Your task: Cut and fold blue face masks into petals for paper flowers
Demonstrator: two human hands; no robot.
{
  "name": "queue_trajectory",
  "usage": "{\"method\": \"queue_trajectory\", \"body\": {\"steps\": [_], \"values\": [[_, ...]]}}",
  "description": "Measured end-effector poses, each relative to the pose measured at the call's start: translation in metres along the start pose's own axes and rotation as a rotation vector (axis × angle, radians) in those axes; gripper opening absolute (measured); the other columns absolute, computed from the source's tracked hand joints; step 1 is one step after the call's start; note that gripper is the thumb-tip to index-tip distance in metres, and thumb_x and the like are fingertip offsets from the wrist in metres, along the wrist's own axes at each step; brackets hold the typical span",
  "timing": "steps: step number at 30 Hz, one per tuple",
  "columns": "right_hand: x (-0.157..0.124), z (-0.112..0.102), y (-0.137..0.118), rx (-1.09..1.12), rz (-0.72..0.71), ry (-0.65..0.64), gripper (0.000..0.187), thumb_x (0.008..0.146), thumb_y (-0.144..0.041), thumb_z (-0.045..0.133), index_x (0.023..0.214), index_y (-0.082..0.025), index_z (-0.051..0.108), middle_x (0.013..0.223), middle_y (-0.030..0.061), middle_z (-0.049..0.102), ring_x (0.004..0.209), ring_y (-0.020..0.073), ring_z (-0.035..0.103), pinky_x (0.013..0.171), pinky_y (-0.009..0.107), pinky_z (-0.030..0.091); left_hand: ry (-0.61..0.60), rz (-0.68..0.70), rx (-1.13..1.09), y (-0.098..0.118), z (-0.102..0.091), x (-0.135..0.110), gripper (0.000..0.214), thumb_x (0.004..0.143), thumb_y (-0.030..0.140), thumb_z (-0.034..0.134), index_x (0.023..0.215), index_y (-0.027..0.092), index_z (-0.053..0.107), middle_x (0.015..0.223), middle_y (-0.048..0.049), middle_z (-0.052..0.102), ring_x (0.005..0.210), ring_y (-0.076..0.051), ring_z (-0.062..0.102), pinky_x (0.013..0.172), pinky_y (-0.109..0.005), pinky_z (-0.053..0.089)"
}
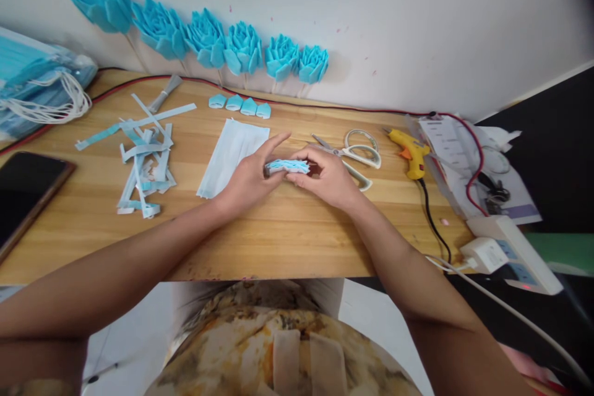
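Observation:
A small folded blue mask piece [286, 166] is held between both hands above the middle of the wooden table [278, 229]. My left hand [253, 174] pinches its left end, with the index finger stretched out over it. My right hand [325, 176] grips its right end with curled fingers. A flat light-blue face mask [229, 154] lies just left of my left hand. Scissors [355, 153] lie right behind my right hand.
Several blue mask flowers [208, 37] lean on the wall, with small folded blue petals [240, 104] below them. Cut mask strips [143, 161], a phone [23, 189] and a mask pack [32, 83] lie left. A yellow glue gun [411, 151], papers [468, 161] and power strip [515, 253] lie right.

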State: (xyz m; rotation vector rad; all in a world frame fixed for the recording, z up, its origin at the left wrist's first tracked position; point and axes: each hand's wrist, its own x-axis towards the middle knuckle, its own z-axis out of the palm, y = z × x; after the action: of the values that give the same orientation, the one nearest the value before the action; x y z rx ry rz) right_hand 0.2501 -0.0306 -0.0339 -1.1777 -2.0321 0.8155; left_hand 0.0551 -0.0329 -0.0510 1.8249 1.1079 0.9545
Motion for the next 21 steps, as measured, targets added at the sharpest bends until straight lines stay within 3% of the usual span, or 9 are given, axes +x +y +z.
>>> {"method": "queue_trajectory", "body": {"steps": [3,7,9,12,15,18,21], "values": [[0.001,-0.001,0.001,-0.042,-0.002,-0.024,0.019,0.080,-0.029,0.072,0.097,-0.022,0.067,0.090,0.0014,0.069,0.076,0.0162,0.059,0.067,0.030,0.047,-0.003,-0.005,0.053,-0.003,-0.002,0.001,0.070,0.080,0.024,0.064,0.148,0.019,0.046,0.141,-0.0120,0.060,0.093,-0.018,0.067,0.080,-0.029,0.052],[0.001,-0.001,0.005,-0.066,0.002,-0.023,0.022,0.080,-0.031,0.072,0.099,-0.022,0.067,0.092,0.0016,0.069,0.074,0.0158,0.059,0.067,0.030,0.047,-0.015,-0.030,0.159,0.003,-0.008,0.002,0.070,0.080,0.023,0.064,0.148,0.018,0.047,0.111,-0.0069,0.071,0.072,-0.014,0.059,0.070,-0.027,0.048],[0.001,-0.002,0.006,-0.069,-0.007,-0.021,0.024,0.081,-0.031,0.072,0.101,-0.022,0.067,0.094,0.0023,0.070,0.076,0.0164,0.061,0.068,0.031,0.048,-0.023,-0.051,0.181,0.006,-0.010,0.002,0.068,0.081,0.022,0.064,0.147,0.018,0.049,0.102,-0.0049,0.071,0.071,-0.013,0.057,0.071,-0.027,0.047],[-0.001,-0.003,0.005,-0.089,-0.041,0.011,0.035,0.080,-0.033,0.074,0.113,-0.023,0.065,0.105,0.0045,0.071,0.089,0.0205,0.065,0.075,0.034,0.050,-0.025,-0.077,0.171,0.010,-0.010,0.002,0.065,0.082,0.021,0.062,0.146,0.020,0.051,0.109,-0.0057,0.070,0.074,-0.013,0.058,0.071,-0.026,0.046],[-0.003,-0.004,-0.001,-0.115,-0.160,0.066,0.044,0.081,-0.033,0.075,0.121,-0.025,0.061,0.114,0.0058,0.070,0.102,0.0235,0.065,0.087,0.039,0.051,-0.029,-0.079,0.187,0.011,-0.009,0.001,0.067,0.081,0.021,0.062,0.147,0.021,0.050,0.103,-0.0045,0.070,0.070,-0.013,0.056,0.067,-0.025,0.044],[-0.005,-0.004,-0.008,-0.157,-0.282,0.098,0.032,0.086,-0.032,0.072,0.115,-0.025,0.061,0.114,0.0056,0.071,0.105,0.0234,0.065,0.094,0.041,0.049,-0.036,-0.033,0.201,0.011,-0.008,-0.001,0.073,0.078,0.017,0.060,0.150,0.022,0.046,0.087,-0.0001,0.067,0.064,-0.012,0.052,0.065,-0.025,0.042],[-0.006,-0.003,-0.011,-0.201,-0.293,0.113,0.020,0.089,-0.030,0.068,0.107,-0.024,0.063,0.108,0.0043,0.073,0.100,0.0223,0.066,0.092,0.040,0.050,-0.040,0.016,0.184,0.013,-0.007,-0.002,0.078,0.077,0.015,0.060,0.152,0.022,0.041,0.077,0.0029,0.061,0.063,-0.012,0.050,0.064,-0.024,0.041]]}}
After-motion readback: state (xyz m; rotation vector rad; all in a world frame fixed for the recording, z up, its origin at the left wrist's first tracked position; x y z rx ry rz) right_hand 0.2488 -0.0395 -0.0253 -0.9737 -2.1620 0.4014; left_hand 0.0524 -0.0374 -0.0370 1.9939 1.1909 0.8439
